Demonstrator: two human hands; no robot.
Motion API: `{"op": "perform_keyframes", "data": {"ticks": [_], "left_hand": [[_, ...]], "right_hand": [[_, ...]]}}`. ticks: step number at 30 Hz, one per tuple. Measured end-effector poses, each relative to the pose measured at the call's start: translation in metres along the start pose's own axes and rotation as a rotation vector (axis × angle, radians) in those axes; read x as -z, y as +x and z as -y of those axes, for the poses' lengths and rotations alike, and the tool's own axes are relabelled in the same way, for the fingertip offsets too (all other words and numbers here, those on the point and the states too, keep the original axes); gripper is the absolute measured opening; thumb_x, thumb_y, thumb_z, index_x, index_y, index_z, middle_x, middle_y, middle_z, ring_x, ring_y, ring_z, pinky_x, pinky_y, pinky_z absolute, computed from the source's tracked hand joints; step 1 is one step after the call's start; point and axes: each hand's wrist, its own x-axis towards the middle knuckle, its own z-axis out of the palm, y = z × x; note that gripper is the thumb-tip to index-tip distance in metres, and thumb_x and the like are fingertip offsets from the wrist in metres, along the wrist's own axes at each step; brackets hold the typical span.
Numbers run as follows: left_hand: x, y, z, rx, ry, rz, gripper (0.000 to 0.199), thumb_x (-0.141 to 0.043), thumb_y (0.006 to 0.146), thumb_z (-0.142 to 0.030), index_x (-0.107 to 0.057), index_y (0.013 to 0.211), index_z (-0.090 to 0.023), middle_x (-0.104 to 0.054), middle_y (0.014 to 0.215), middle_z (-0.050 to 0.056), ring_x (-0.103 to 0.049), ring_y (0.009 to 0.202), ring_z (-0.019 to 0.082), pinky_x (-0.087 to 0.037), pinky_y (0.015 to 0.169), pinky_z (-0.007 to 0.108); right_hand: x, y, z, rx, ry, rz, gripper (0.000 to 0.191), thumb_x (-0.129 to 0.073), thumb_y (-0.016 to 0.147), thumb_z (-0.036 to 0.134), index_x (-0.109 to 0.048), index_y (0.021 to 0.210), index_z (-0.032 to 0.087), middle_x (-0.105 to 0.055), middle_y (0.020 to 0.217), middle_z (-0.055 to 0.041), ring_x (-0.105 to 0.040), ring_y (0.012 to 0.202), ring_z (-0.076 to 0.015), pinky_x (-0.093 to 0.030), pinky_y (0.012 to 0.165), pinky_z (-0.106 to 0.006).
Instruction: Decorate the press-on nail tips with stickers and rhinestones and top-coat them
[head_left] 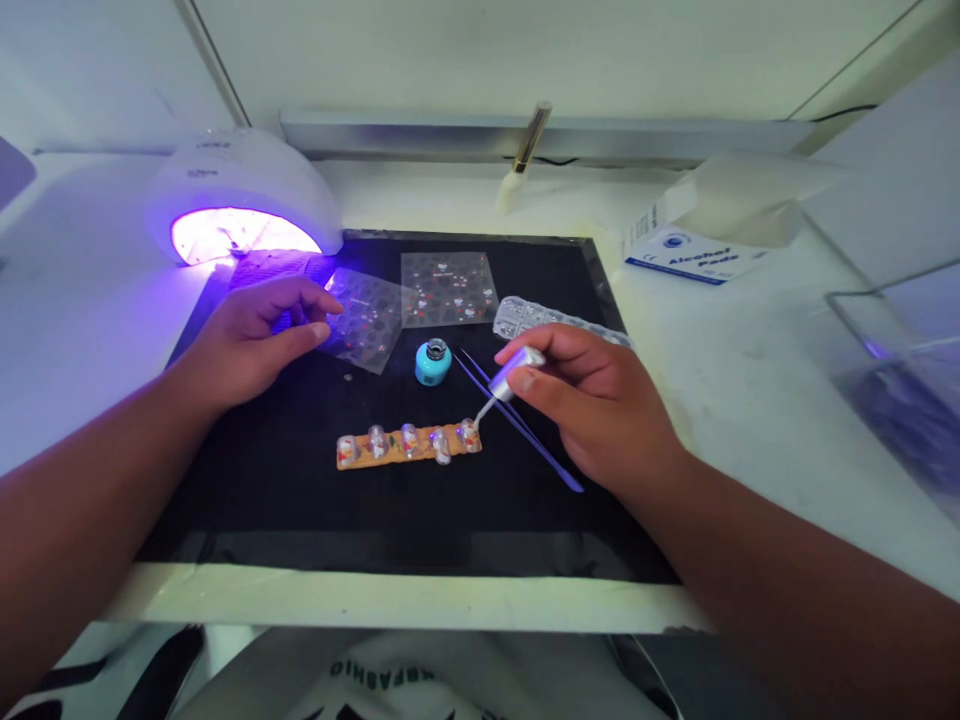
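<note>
The right hand (592,405) is pinching the white brush cap (517,372); below-left of this grip, the brush (486,410) is meeting the nearest of five nails (469,436) on the orange strip (391,453). All are showing decoration; how many are wearing coating, I cannot tell. The left hand (255,335) is hanging half-open, seemingly empty.

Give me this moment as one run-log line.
right hand: holds brush, tip at rightmost nail on strip | left hand: holds nothing visible, near sticker sheet | turquoise bottle: upright, uncapped | lamp: lit
</note>
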Motion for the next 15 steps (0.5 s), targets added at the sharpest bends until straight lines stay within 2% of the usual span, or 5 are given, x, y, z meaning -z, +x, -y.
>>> {"op": "perform_keyframes", "data": {"ticks": [5,10,15], "left_hand": [[0.0,0.0,-0.001,-0.02,0.007,0.004,0.012,-0.064,0.082,-0.028,-0.069,0.093,-0.026,-0.063,0.079,-0.001,-0.056,0.073,0.017,-0.042,0.07,0.031],[-0.001,0.0,-0.001,-0.03,-0.001,-0.006,0.014,-0.064,0.081,-0.029,-0.069,0.093,-0.024,-0.063,0.078,-0.001,-0.055,0.072,0.016,-0.042,0.068,0.03],[-0.001,0.0,-0.001,-0.042,-0.01,0.006,0.016,-0.064,0.081,-0.027,-0.069,0.094,-0.02,-0.062,0.078,-0.001,-0.054,0.072,0.014,-0.041,0.069,0.029]], "right_hand": [[0.001,-0.001,0.0,0.029,0.032,-0.014,0.004,-0.07,0.073,0.024,-0.067,0.073,0.022,-0.058,0.063,0.0027,-0.045,0.054,-0.0098,-0.034,0.049,-0.025],[0.001,-0.002,-0.001,0.072,0.12,-0.008,0.004,-0.072,0.073,0.022,-0.068,0.074,0.022,-0.059,0.066,0.0026,-0.048,0.058,-0.0102,-0.037,0.051,-0.024],[-0.001,-0.011,0.001,0.078,0.085,0.078,0.002,-0.069,0.078,0.023,-0.067,0.08,0.023,-0.058,0.068,0.0031,-0.046,0.056,-0.01,-0.036,0.052,-0.026]]}}
